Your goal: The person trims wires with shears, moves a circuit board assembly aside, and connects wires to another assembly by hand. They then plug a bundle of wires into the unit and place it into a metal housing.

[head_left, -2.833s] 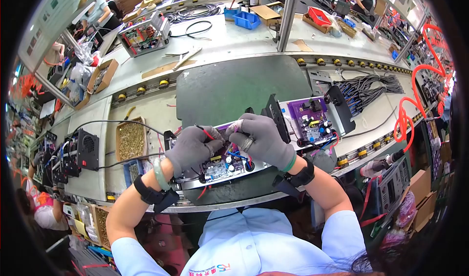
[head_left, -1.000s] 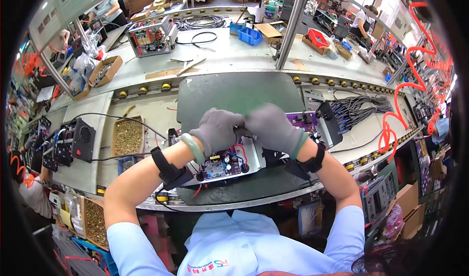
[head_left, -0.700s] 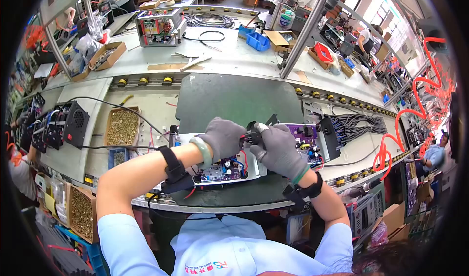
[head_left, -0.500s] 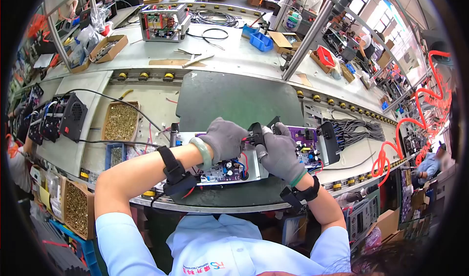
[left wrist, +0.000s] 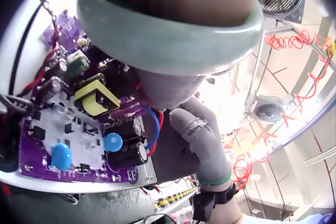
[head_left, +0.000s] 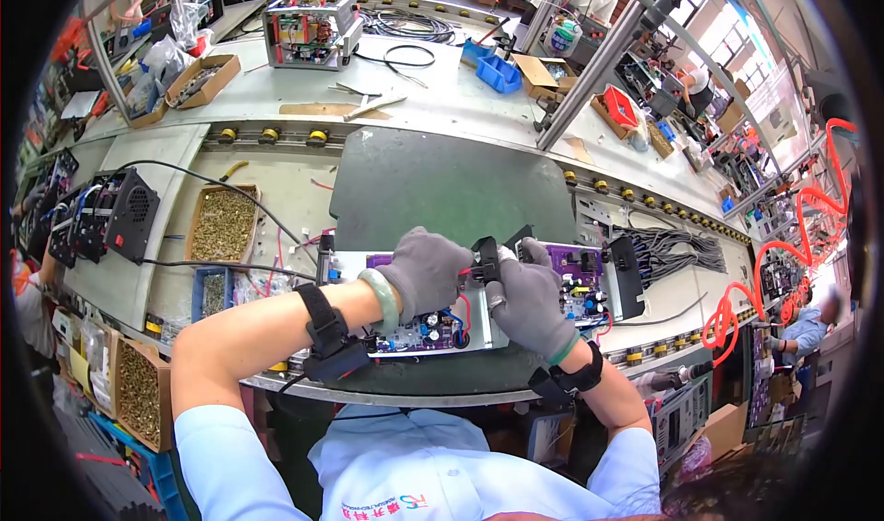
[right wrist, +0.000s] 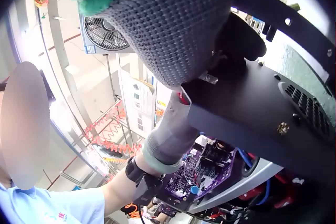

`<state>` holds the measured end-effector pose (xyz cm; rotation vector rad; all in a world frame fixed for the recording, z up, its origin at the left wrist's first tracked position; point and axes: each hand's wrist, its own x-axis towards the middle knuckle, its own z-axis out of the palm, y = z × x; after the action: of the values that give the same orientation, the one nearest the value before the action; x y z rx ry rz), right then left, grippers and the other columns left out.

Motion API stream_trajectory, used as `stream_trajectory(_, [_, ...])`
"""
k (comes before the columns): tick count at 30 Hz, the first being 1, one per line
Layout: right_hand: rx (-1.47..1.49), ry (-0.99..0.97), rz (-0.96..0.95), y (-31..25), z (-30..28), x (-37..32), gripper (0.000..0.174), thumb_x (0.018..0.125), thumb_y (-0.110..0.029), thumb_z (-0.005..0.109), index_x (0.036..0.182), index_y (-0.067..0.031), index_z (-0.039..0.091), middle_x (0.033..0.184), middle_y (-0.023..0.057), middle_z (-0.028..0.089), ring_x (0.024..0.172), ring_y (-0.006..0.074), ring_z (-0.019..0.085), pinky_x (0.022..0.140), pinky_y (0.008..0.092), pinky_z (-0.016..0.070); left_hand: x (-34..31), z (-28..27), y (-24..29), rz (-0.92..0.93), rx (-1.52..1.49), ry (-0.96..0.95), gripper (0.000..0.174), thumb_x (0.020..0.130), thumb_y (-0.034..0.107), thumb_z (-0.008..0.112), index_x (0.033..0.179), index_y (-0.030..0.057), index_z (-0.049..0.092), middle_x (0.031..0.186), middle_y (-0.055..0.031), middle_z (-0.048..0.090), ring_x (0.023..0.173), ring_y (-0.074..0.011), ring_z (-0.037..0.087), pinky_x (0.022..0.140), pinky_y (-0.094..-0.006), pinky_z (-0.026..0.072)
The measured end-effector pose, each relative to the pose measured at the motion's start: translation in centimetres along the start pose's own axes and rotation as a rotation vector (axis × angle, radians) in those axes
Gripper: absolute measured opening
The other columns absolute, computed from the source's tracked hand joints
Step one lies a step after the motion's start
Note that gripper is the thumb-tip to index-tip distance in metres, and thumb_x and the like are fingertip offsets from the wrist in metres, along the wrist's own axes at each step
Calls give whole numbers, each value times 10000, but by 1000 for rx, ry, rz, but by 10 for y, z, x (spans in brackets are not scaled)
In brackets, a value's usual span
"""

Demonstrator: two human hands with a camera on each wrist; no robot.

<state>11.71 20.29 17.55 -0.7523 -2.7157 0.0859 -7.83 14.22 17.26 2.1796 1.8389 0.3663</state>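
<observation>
The black panel [right wrist: 241, 106] is held up by the silver chassis [head_left: 482, 329], gripped in our right hand [head_left: 532, 304]; our left hand [head_left: 424, 269] seems to pinch a red wire [right wrist: 182, 98] at its edge. Tilting the panel carelessly could strain that wire loose or knock the purple board [head_left: 425, 335].

Bright windows [head_left: 757, 71], white workbench [head_left: 460, 99], metal post [head_left: 604, 64]
</observation>
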Motion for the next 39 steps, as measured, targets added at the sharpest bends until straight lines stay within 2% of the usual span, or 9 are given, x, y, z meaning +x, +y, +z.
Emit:
stream_trajectory(9, [-15, 19, -3, 3, 2, -3, 491, 820, -163, 616, 1214, 128, 580, 657, 129, 652, 678, 304, 689, 1089, 438, 420, 8, -8, 10, 1, 174, -81, 161, 779, 195, 674, 907, 107, 717, 797, -124, 701, 854, -316, 705, 797, -433, 501])
stream_trajectory(14, [-24, -10, 1, 4, 1, -1, 463, 855, -169, 579, 1219, 117, 583, 630, 135, 643, 701, 325, 689, 1081, 442, 427, -6, -32, 0, -232, -173, -141, 248, 891, 337, 650, 1028, 163, 762, 895, -133, 713, 937, -305, 697, 879, -429, 525])
stream_trajectory(18, [-61, 60, -44, 7, 5, -3, 458, 845, -166, 593, 1206, 115, 592, 614, 133, 637, 703, 323, 688, 1070, 435, 439, 10, -21, 15, -202, -20, -236, 169, 850, 269, 660, 927, 142, 740, 931, -125, 723, 878, -337, 701, 776, -445, 552])
stream_trajectory(21, [-18, 106, 11, 3, 9, -3, 458, 806, -131, 628, 1210, 84, 612, 714, 131, 686, 818, 333, 698, 904, 430, 533, 7, -3, 13, -96, 2, -54, 145, 836, 228, 649, 905, 127, 726, 900, -132, 711, 880, -342, 700, 779, -458, 552])
stream_trajectory(28, [-8, 53, 56, 3, 5, -6, 476, 812, -172, 665, 1217, 72, 613, 785, 132, 712, 902, 343, 700, 832, 421, 557, 2, -10, 15, -88, -41, -113, 240, 875, 311, 648, 933, 92, 725, 872, -144, 698, 882, -376, 691, 808, -475, 553])
stream_trajectory(30, [-7, 29, 70, 5, 4, -6, 469, 825, -191, 671, 1211, 69, 610, 781, 137, 713, 908, 338, 702, 849, 421, 547, -18, -8, 16, 4, 0, 230, 261, 912, 308, 698, 994, 62, 730, 822, -100, 706, 804, -280, 709, 766, -409, 557])
stream_trajectory(31, [-14, 34, 58, 7, 9, -6, 466, 820, -193, 676, 1204, 64, 610, 776, 132, 713, 906, 332, 702, 851, 421, 543, -22, -14, 12, 20, 8, 222, 261, 912, 308, 698, 994, 62, 730, 822, -100, 706, 804, -280, 709, 766, -409, 557])
stream_trajectory(33, [-12, 34, 36, 3, 5, -5, 452, 799, -179, 678, 1179, 55, 614, 749, 111, 710, 875, 317, 704, 853, 413, 531, -28, -25, 4, -157, -737, 81, 211, 910, 209, 758, 1012, 27, 731, 797, -34, 697, 746, -124, 645, 712, -313, 536])
stream_trajectory(39, [8, -90, 125, -2, -5, -4, 483, 829, -180, 671, 1227, 87, 603, 803, 142, 705, 946, 339, 685, 863, 426, 535, -8, -26, 11, -268, -766, -108, 183, 883, 178, 762, 946, 6, 747, 777, -93, 712, 693, -130, 632, 680, -298, 524])
